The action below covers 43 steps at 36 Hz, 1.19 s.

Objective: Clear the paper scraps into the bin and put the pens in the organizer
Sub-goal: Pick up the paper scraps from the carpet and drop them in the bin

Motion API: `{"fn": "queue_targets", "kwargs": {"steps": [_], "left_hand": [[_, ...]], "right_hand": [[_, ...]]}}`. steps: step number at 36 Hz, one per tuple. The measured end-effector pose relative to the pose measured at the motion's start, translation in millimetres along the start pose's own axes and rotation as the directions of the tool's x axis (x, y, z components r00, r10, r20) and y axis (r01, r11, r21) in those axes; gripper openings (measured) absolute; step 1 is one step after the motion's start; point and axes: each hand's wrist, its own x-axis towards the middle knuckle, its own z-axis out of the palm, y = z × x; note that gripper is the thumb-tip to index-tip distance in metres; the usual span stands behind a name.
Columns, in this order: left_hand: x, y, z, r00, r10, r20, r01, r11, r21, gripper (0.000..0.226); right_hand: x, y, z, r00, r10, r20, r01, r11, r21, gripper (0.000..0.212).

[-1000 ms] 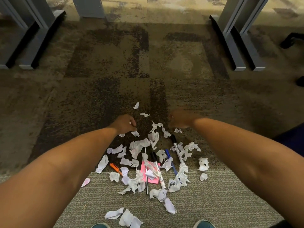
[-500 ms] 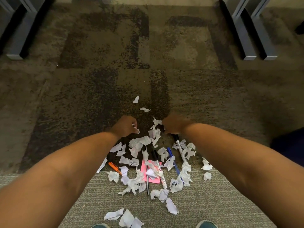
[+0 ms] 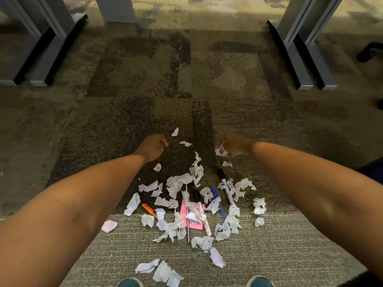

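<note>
Several white paper scraps (image 3: 178, 183) lie scattered on the carpet between my arms, mixed with pens: an orange pen (image 3: 148, 210), a blue pen (image 3: 218, 201), a black-capped marker (image 3: 226, 187), another marker (image 3: 204, 219) and a thin dark pen (image 3: 188, 228). A pink note (image 3: 191, 216) lies under them. My left hand (image 3: 154, 147) is closed in a fist at the pile's far left edge; I cannot see what it holds. My right hand (image 3: 232, 145) is blurred and closed on white paper scraps (image 3: 220, 151) at the far right edge. No bin or organizer is in view.
Grey metal desk legs stand at the far left (image 3: 47, 59) and far right (image 3: 306, 59). A black chair base (image 3: 371, 52) shows at the right edge. My two shoes (image 3: 129, 282) are at the bottom, with more scraps (image 3: 163, 271) in front of them.
My right hand has lifted off the pile's far edge and moved right with scraps in it. My left hand has shifted slightly away from the pile. The camera tilted up.
</note>
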Motion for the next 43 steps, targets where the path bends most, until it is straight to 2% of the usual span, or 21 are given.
{"fn": "queue_targets", "kwargs": {"steps": [5,8,11,14,18,22,26,31,34,37,40,43], "left_hand": [[-3,-4,-10,0.997,-0.038,-0.072,0.038,0.999,-0.003,0.032],[-2,-9,-13,0.992,-0.073,-0.099,0.073,0.997,-0.010,0.027],[-2,-11,-11,0.992,-0.103,-0.069,0.104,0.995,0.009,0.025],[-3,-14,-4,0.993,-0.112,-0.043,0.115,0.991,0.068,0.027],[-2,-21,8,0.983,-0.178,0.045,0.168,0.970,0.176,0.033],[-4,-28,16,0.972,-0.200,0.125,0.163,0.953,0.256,0.040],[-4,-33,22,0.980,-0.150,0.131,0.117,0.966,0.229,0.044],[-2,-34,28,0.984,-0.102,0.148,0.055,0.955,0.293,0.039],[2,-31,32,0.978,-0.130,0.162,0.074,0.947,0.314,0.031],[4,-29,34,0.972,-0.145,0.185,0.080,0.945,0.319,0.023],[2,-30,36,0.976,-0.114,0.187,0.050,0.948,0.314,0.029],[-2,-28,34,0.974,-0.122,0.189,0.052,0.940,0.336,0.033]], "right_hand": [[-6,5,-10,0.994,0.035,-0.105,-0.020,0.991,0.134,0.032],[-5,13,-14,0.980,0.076,-0.183,-0.043,0.984,0.174,0.040],[-5,16,-15,0.975,0.062,-0.216,-0.045,0.995,0.086,0.042],[-1,23,-12,0.982,0.095,-0.166,-0.104,0.994,-0.043,0.032],[6,30,-2,0.989,0.126,-0.075,-0.131,0.989,-0.073,0.016],[11,36,9,0.991,0.125,0.049,-0.120,0.989,-0.089,0.031],[23,49,23,0.989,0.118,0.087,-0.114,0.992,-0.050,0.021],[30,59,36,0.983,0.080,0.164,-0.065,0.993,-0.096,0.034],[30,58,38,0.981,0.043,0.189,-0.015,0.989,-0.146,0.039],[29,53,38,0.976,0.011,0.215,0.031,0.981,-0.192,0.029],[27,47,38,0.974,0.036,0.222,0.016,0.974,-0.227,0.015],[22,41,36,0.972,0.049,0.230,0.001,0.978,-0.210,0.011]]}}
